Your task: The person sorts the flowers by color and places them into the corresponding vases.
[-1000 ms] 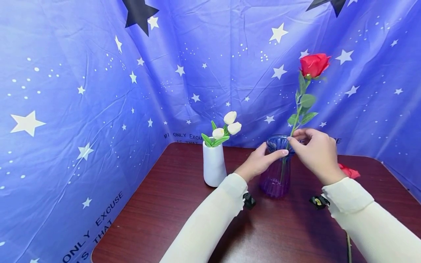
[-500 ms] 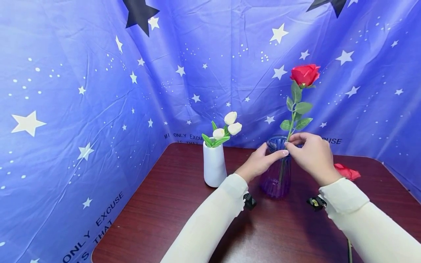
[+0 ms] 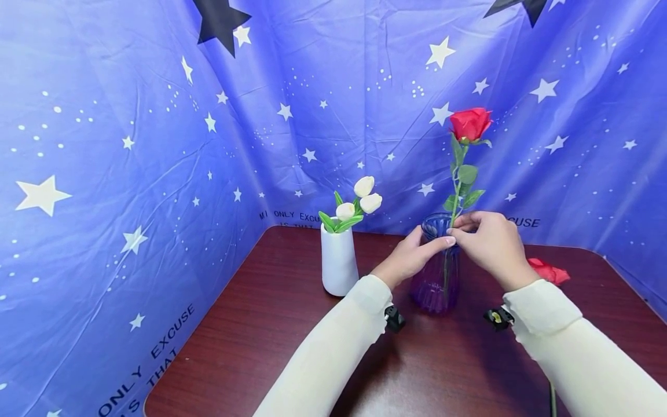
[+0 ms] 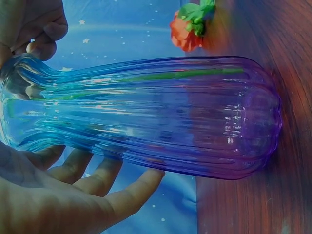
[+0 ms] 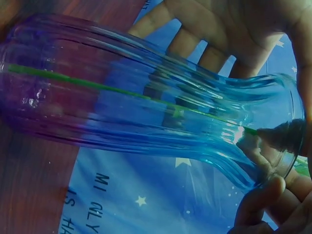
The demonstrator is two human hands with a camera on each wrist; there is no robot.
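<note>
A ribbed glass vase (image 3: 435, 284), blue at the top and purple below, stands upright on the table. My left hand (image 3: 409, 255) grips its neck, thumb across the front and fingers along the far side. Between the thumb and fingers of my right hand (image 3: 492, 243), right at the rim, is the stem of a red rose (image 3: 471, 123). The bloom and green leaves rise above the hand. Through the glass, the green stem (image 4: 185, 74) runs down inside the vase, its lower end close to the bottom in both wrist views.
Left of the hands stands a white vase (image 3: 339, 263) with white tulips (image 3: 371, 202). A second red rose (image 3: 548, 271) lies on the table (image 3: 417, 376), partly hidden behind the right forearm. A blue star-printed cloth (image 3: 292, 145) hangs close behind and at the sides.
The rose has come down and to the left, its stem lower in the glass vase. My right hand has shifted slightly left with it; my left hand keeps its place on the neck.
</note>
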